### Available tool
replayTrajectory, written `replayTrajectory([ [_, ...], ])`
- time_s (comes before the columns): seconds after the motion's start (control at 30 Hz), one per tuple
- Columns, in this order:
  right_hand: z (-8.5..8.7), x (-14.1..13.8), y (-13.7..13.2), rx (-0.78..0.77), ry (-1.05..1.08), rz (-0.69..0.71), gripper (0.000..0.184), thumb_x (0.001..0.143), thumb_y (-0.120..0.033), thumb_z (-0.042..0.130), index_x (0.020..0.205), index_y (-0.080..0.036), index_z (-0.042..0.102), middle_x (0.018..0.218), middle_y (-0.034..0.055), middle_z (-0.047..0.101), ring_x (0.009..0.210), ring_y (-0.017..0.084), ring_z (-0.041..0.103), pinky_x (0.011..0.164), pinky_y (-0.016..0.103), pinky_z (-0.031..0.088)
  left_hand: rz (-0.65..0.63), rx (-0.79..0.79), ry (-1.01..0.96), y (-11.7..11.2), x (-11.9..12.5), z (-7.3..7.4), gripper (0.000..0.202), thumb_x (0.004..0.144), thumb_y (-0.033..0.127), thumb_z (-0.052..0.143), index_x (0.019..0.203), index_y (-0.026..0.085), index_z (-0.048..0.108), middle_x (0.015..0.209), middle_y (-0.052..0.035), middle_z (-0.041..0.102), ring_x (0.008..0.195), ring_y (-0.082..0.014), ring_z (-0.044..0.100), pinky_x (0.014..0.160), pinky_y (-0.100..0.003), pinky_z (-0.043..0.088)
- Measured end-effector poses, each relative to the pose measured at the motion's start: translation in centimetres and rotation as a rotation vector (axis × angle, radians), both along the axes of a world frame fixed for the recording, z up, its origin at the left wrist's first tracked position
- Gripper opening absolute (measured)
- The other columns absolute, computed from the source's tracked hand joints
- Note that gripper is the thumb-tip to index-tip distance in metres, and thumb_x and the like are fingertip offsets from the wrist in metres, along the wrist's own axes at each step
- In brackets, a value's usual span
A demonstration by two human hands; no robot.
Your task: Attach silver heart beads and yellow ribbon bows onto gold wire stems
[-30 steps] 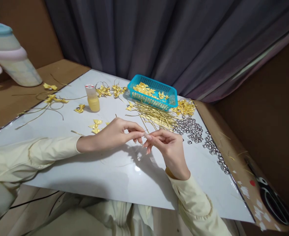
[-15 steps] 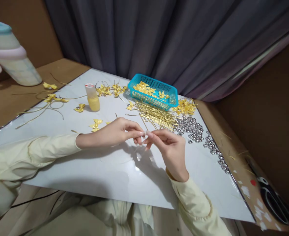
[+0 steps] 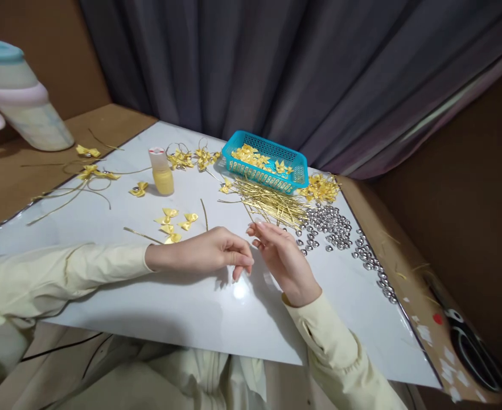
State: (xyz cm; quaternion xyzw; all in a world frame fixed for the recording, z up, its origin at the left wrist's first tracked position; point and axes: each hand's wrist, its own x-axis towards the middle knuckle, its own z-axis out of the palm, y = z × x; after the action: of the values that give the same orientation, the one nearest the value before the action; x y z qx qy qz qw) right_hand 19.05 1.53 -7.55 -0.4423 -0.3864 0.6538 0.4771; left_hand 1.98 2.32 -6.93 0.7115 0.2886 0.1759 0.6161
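Note:
Over the white board (image 3: 157,304), my left hand (image 3: 217,250) is closed, thumb against the bent fingers. Anything in that pinch is too small to make out. Slightly higher and to the right, my right hand (image 3: 286,259) has its thumb and fingertips drawn together; I cannot make out what they hold. Its fingertips are just in front of a pile of gold cords (image 3: 272,204). Silver beads (image 3: 332,225) lie to the right of it. Several yellow ribbon bows (image 3: 188,221) rest beyond my left wrist, with short pieces of gold cord (image 3: 142,234) beside them.
A blue basket (image 3: 264,181) holding yellow bows stands at the back. Left of it are a yellow bottle (image 3: 163,177) and finished-looking bows with cords (image 3: 180,158). More yellow bows (image 3: 321,187) lie right. A tumbler (image 3: 41,122) stands far left, black-handled scissors (image 3: 473,350) far right.
My hands have come apart from fingertip contact. The left has moved down and slightly right; the right has tilted, its fingertips rising a little. The bows behind my left hand are now more visible.

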Motion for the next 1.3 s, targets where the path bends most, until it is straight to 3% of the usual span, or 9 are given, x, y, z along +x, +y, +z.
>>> replayTrajectory([
  [0.3, -0.4, 0.8, 0.6, 0.057, -0.02, -0.025, 0.027, 0.061, -0.04, 0.08, 0.055, -0.02, 0.063, 0.062, -0.0011, 0.057, 0.061, 0.013, 0.046, 0.063, 0.027, 0.04, 0.004, 0.086, 0.023, -0.3, -0.3, 0.3, 0.024, 0.09, 0.025, 0.052, 0.072, 0.014, 0.062, 0.058, 0.0031, 0.057, 0.056, -0.0088, 0.054, 0.057, -0.019, 0.041],
  [0.43, -0.6, 0.9, 0.8, 0.091, -0.068, -0.107, 0.031, 0.069, -0.048, 0.075, 0.062, -0.02, 0.066, 0.071, 0.0017, 0.064, 0.069, 0.015, 0.055, 0.066, 0.027, 0.042, 0.028, 0.063, 0.0, -0.3, -0.3, 0.3, 0.022, 0.089, 0.024, 0.052, 0.072, 0.015, 0.063, 0.057, 0.0037, 0.055, 0.055, -0.0094, 0.054, 0.057, -0.02, 0.041],
  [0.57, 0.1, 1.8, 1.0, 0.214, -0.318, -0.233, 0.057, 0.083, -0.068, 0.051, 0.064, -0.019, 0.073, 0.081, 0.0093, 0.074, 0.078, 0.02, 0.065, 0.068, 0.03, 0.046, 0.203, 0.099, -0.04, 0.4, -0.3, 0.6, 0.023, 0.09, 0.028, 0.051, 0.075, 0.015, 0.063, 0.059, 0.0028, 0.058, 0.059, -0.0108, 0.055, 0.061, -0.022, 0.043],
  [0.7, 0.9, 2.3, 0.7, 0.113, -0.434, 0.051, 0.07, 0.08, -0.076, 0.044, 0.056, -0.019, 0.074, 0.066, 0.0129, 0.073, 0.069, 0.022, 0.069, 0.066, 0.033, 0.051, 0.337, 0.179, -0.06, 0.8, -0.3, 0.8, 0.028, 0.089, 0.031, 0.052, 0.068, 0.016, 0.06, 0.064, 0.0001, 0.062, 0.064, -0.0126, 0.058, 0.069, -0.026, 0.046],
  [0.9, 0.7, 0.9, -0.2, -0.024, -0.106, 0.389, 0.056, 0.078, -0.068, 0.056, 0.077, -0.016, 0.077, 0.082, 0.0097, 0.076, 0.08, 0.018, 0.071, 0.085, 0.033, 0.054, 0.311, 0.157, -0.035, -0.1, 0.0, 0.3, 0.023, 0.089, 0.027, 0.049, 0.071, 0.016, 0.058, 0.059, 0.0017, 0.059, 0.055, -0.0111, 0.058, 0.057, -0.023, 0.048],
  [0.97, 0.6, 0.6, -0.2, -0.062, -0.011, 0.428, 0.04, 0.078, -0.055, 0.065, 0.076, -0.017, 0.077, 0.079, 0.006, 0.076, 0.078, 0.016, 0.07, 0.088, 0.031, 0.053, 0.293, 0.241, 0.002, -0.4, 0.0, -0.1, 0.021, 0.088, 0.023, 0.047, 0.071, 0.016, 0.057, 0.057, 0.0026, 0.057, 0.051, -0.01, 0.056, 0.053, -0.021, 0.045],
  [1.07, 0.5, 0.5, -0.2, -0.09, 0.04, 0.384, 0.019, 0.073, -0.038, 0.073, 0.076, -0.019, 0.077, 0.078, 0.0028, 0.076, 0.076, 0.016, 0.07, 0.088, 0.029, 0.053, 0.238, 0.528, 0.055, -0.5, -0.2, -0.7, 0.023, 0.087, 0.016, 0.042, 0.069, 0.017, 0.057, 0.057, 0.0022, 0.057, 0.053, -0.0106, 0.055, 0.055, -0.021, 0.043],
  [1.17, 0.4, 0.4, -0.2, -0.081, 0.011, 0.306, 0.016, 0.066, -0.032, 0.076, 0.075, -0.02, 0.078, 0.079, 0.0032, 0.076, 0.079, 0.019, 0.07, 0.086, 0.032, 0.054, 0.191, 0.803, 0.119, -0.6, -0.3, -1.0, 0.025, 0.085, 0.011, 0.04, 0.071, 0.017, 0.059, 0.061, 0.0003, 0.06, 0.064, -0.0136, 0.054, 0.065, -0.024, 0.044],
  [1.3, 0.1, 0.1, -0.2, -0.062, -0.005, 0.249, 0.01, 0.063, -0.03, 0.077, 0.07, -0.023, 0.078, 0.081, 0.0043, 0.077, 0.083, 0.022, 0.07, 0.084, 0.034, 0.056, 0.174, 0.922, 0.149, -0.6, -0.4, -1.2, 0.028, 0.083, 0.005, 0.037, 0.072, 0.017, 0.059, 0.063, -0.0003, 0.06, 0.065, -0.014, 0.052, 0.067, -0.025, 0.044],
])
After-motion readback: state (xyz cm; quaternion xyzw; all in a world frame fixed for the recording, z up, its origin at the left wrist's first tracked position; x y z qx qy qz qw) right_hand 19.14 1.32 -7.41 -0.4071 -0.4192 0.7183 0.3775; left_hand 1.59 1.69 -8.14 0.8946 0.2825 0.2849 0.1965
